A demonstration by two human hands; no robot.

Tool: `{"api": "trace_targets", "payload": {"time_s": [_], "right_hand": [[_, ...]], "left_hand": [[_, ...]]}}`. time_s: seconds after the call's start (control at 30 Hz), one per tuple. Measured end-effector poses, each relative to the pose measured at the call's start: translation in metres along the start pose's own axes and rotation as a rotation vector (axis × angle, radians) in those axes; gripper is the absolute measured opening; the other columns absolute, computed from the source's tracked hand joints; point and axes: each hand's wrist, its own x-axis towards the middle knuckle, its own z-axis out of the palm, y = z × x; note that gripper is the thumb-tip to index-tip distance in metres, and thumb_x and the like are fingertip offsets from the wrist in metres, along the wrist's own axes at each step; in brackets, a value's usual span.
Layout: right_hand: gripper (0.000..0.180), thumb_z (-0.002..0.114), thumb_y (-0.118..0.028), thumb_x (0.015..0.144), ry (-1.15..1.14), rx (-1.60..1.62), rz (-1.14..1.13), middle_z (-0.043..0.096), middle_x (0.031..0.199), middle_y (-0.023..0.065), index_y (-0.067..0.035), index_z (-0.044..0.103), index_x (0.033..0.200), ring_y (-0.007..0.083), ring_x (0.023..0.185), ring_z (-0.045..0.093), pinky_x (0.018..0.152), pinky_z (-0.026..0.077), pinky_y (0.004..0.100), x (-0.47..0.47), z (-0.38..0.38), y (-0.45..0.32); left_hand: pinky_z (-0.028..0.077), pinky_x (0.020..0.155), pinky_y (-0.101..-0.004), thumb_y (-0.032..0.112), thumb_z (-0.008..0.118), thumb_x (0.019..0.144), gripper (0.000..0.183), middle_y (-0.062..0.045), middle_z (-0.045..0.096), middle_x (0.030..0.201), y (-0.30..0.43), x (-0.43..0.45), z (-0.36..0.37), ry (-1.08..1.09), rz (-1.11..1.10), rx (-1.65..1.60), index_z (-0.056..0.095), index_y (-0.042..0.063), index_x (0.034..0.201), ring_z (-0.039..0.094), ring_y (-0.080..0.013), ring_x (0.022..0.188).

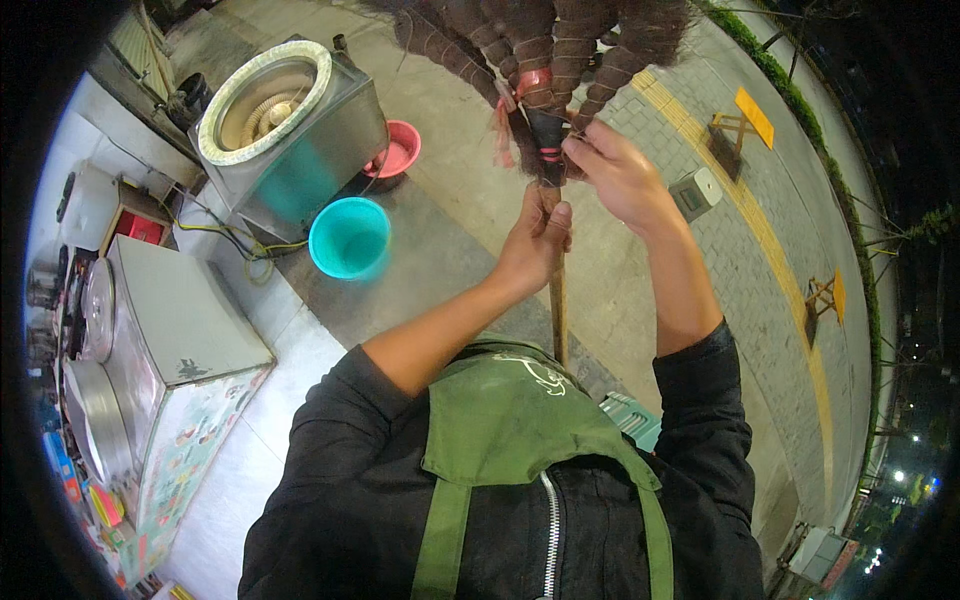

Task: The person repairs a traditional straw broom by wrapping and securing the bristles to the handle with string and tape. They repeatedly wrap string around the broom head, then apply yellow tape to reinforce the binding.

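Note:
Bristles up, a broom of bound brown fibre bundles (pixel 540 45) fills the top middle of the view. Red tape and black wrapping (pixel 545 124) circle its neck, and a frayed pink strip (pixel 501 133) hangs on the left side. My left hand (pixel 534 244) is closed around the wooden handle (pixel 559 307) just below the wrapping. At the right of the neck, the fingers of my right hand (pixel 611 169) pinch the lower end of one fibre bundle. Their tips are partly hidden behind the fibre.
A steel machine (pixel 315 135) with a round padded opening stands at the upper left. Beside it are a turquoise bucket (pixel 350 238) and a pink basin (pixel 396 150). A counter with pots (pixel 187 315) lines the left. Orange folding tables (pixel 754 118) stand on the paving at right, near a grey bin (pixel 696 193).

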Motion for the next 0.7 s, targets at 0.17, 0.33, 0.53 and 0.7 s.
{"api": "trace_targets", "payload": {"time_s": [0.17, 0.33, 0.53, 0.7], "right_hand": [[0.023, 0.058, -0.020, 0.104, -0.040, -0.106, 0.029, 0.066, 0.094, 0.0034, 0.002, 0.063, 0.107, 0.0108, 0.086, 0.054, 0.079, 0.047, 0.0304, -0.006, -0.003, -0.009], [0.031, 0.061, -0.017, 0.102, -0.038, -0.149, 0.140, 0.067, 0.116, 0.0054, 0.003, 0.061, 0.126, 0.0142, 0.107, 0.059, 0.096, 0.046, 0.0301, -0.010, 0.008, -0.015], [0.033, 0.064, -0.019, 0.099, -0.106, 0.073, 0.146, 0.067, 0.115, 0.0058, 0.001, 0.062, 0.126, 0.0152, 0.103, 0.059, 0.093, 0.047, 0.0305, -0.018, -0.004, -0.025], [0.031, 0.063, -0.020, 0.102, 0.053, 0.427, 0.154, 0.068, 0.111, 0.0065, 0.003, 0.063, 0.122, 0.0139, 0.099, 0.061, 0.090, 0.048, 0.0304, -0.017, 0.001, -0.027]], "left_hand": [[0.048, 0.070, -0.0279, 0.037, 0.047, 0.109, 0.027, -0.002, 0.052, 0.088, 0.000, 0.000, 0.005, 0.021, 0.029, 0.028, 0.040, 0.011, 0.115, 0.053, -0.0109, 0.074], [0.048, 0.069, -0.0280, 0.036, 0.048, 0.109, 0.029, -0.002, 0.051, 0.087, 0.001, 0.001, 0.011, 0.014, 0.035, 0.059, 0.040, 0.011, 0.121, 0.052, -0.0107, 0.073], [0.048, 0.068, -0.0273, 0.035, 0.048, 0.109, 0.029, -0.001, 0.050, 0.087, 0.002, -0.001, 0.011, -0.011, 0.059, 0.038, 0.039, 0.010, 0.121, 0.052, -0.0102, 0.074], [0.048, 0.069, -0.0279, 0.033, 0.047, 0.109, 0.030, -0.001, 0.050, 0.087, 0.005, -0.002, 0.013, -0.026, 0.065, 0.041, 0.039, 0.010, 0.126, 0.052, -0.0099, 0.074]]}}
